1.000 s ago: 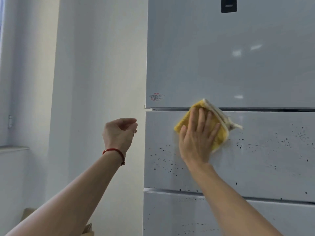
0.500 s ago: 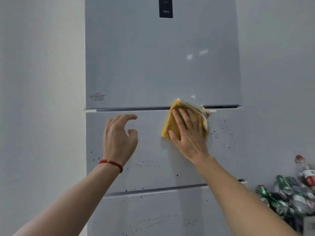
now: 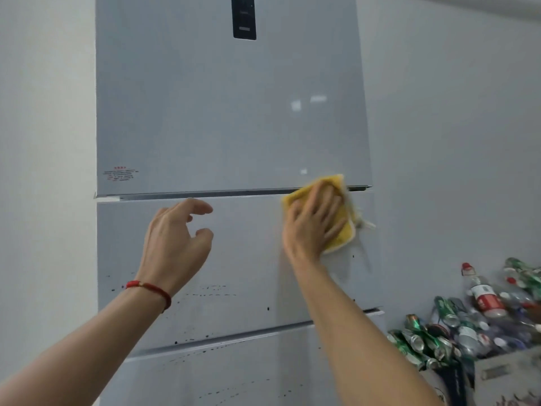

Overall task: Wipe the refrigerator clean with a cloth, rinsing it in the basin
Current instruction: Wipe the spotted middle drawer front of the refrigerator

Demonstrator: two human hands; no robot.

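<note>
Head view: the right hand [image 3: 314,222] is pressing the yellow cloth [image 3: 341,227] flat, fingers spread, against the refrigerator [image 3: 228,112] at the right end of the seam between its top and middle doors. The left hand [image 3: 175,238] is hovering in front of the middle door, fingers loosely curled, holding nothing, a red string bracelet [image 3: 152,290] circling its wrist. Black specks [image 3: 210,291] are dotting the lower panels. Crushed cans and bottles [image 3: 468,326] are lying heaped at right.

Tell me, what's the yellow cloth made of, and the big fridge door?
The yellow cloth looks like soft woven fabric, maybe microfibre: it bends under the right hand and has a pale frayed edge. The fridge door looks like glossy glass or coated metal, I can't tell which: it is smooth and mirrors small bright lights.
</note>
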